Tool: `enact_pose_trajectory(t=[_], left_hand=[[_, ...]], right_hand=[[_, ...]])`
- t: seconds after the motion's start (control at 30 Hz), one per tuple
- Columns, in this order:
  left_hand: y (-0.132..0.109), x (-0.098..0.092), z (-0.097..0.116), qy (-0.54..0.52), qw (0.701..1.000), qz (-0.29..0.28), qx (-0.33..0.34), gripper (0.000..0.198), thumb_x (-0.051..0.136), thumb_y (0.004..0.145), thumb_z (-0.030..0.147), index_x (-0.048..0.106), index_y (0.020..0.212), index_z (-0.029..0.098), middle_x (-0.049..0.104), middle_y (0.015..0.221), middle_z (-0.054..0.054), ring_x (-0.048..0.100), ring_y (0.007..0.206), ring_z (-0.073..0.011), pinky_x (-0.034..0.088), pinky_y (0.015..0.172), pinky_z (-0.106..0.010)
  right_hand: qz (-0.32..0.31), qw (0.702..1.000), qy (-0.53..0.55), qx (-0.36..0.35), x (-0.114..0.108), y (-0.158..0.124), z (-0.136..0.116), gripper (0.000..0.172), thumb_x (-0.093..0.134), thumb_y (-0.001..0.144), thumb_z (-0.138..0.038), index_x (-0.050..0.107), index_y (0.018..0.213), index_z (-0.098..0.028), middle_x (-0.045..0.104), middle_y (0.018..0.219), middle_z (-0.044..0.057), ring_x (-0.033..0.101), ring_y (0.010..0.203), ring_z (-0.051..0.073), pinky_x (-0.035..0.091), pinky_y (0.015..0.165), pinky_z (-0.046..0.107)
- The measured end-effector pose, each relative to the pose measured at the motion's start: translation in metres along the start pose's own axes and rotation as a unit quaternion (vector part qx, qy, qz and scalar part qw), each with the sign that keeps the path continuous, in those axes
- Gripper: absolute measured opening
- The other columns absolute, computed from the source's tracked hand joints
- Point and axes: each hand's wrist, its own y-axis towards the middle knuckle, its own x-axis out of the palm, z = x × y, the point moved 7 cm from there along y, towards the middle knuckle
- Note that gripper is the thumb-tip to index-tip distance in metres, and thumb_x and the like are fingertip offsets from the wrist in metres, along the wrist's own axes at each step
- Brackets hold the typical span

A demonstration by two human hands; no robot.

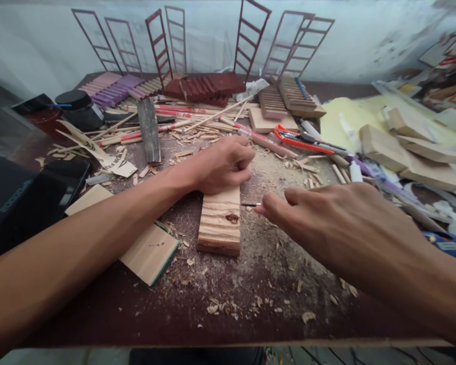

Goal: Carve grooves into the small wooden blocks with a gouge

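Wood block (219, 223): left hand (222, 165) pins its far end, fingers curled tight. At its right edge, right hand (327, 223) pinches a thin dark tool (251, 205); press the block down firmly.

Left hand (222, 165) fisted, right hand (327, 223) fingers (268, 207) pinched.

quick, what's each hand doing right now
Left hand: fingers curled shut, fist pressing on far end of the wood block.
Right hand: fingers pinched shut on a thin dark sliver, tip toward the block.
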Motion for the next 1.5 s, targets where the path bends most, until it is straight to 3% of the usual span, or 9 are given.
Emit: enact_pose_trajectory(t=[0.43, 0.7, 1.13, 1.37, 1.5], left_hand=[[0.000, -0.001, 0.000, 0.031, 0.999, -0.010, -0.019, 0.033, 0.055, 0.085, 0.010, 0.033, 0.065, 0.022, 0.044, 0.075, 0.000, 0.042, 0.071, -0.0147, 0.037, 0.068, -0.033], [0.001, -0.001, 0.001, 0.026, 0.999, -0.015, -0.039, 0.034, 0.056, 0.084, 0.008, 0.032, 0.063, 0.021, 0.045, 0.074, 0.000, 0.043, 0.072, -0.0147, 0.038, 0.070, -0.033], [0.000, -0.001, 0.000, 0.005, 0.999, -0.009, -0.034, 0.034, 0.057, 0.082, 0.007, 0.032, 0.063, 0.022, 0.042, 0.073, 0.001, 0.040, 0.069, -0.0139, 0.035, 0.067, -0.032], [0.001, -0.001, -0.001, 0.005, 0.997, 0.004, -0.076, 0.036, 0.058, 0.079, 0.007, 0.030, 0.062, 0.022, 0.044, 0.070, 0.001, 0.042, 0.070, -0.0148, 0.036, 0.068, -0.033], [0.002, 0.000, -0.003, 0.007, 0.994, 0.013, -0.104, 0.036, 0.057, 0.080, 0.009, 0.030, 0.060, 0.022, 0.046, 0.068, 0.000, 0.043, 0.069, -0.0150, 0.037, 0.069, -0.034]], right_hand=[[-0.044, 0.998, 0.040, 0.011, 0.012, -0.004, 0.001, 0.009, 0.053, 0.091, -0.013, 0.056, 0.089, -0.022, 0.058, 0.062, 0.001, 0.050, 0.047, 0.018, 0.008, 0.054, 0.033], [-0.082, 0.996, 0.035, 0.025, 0.012, -0.003, -0.001, 0.013, 0.052, 0.090, -0.010, 0.057, 0.089, -0.022, 0.060, 0.063, 0.002, 0.055, 0.048, 0.020, 0.009, 0.051, 0.032], [-0.057, 0.997, 0.022, 0.039, 0.010, -0.005, -0.003, 0.012, 0.049, 0.092, -0.014, 0.058, 0.091, -0.023, 0.056, 0.062, 0.001, 0.042, 0.044, 0.016, 0.007, 0.050, 0.032], [-0.083, 0.996, 0.031, -0.014, 0.005, 0.007, -0.008, 0.030, 0.042, 0.084, -0.004, 0.067, 0.093, -0.019, 0.060, 0.057, 0.005, 0.037, 0.042, 0.016, 0.012, 0.047, 0.034], [-0.158, 0.983, 0.093, 0.002, 0.014, 0.018, 0.006, 0.018, 0.050, 0.087, -0.012, 0.066, 0.085, -0.020, 0.055, 0.054, 0.002, 0.036, 0.041, 0.015, 0.013, 0.046, 0.032]])
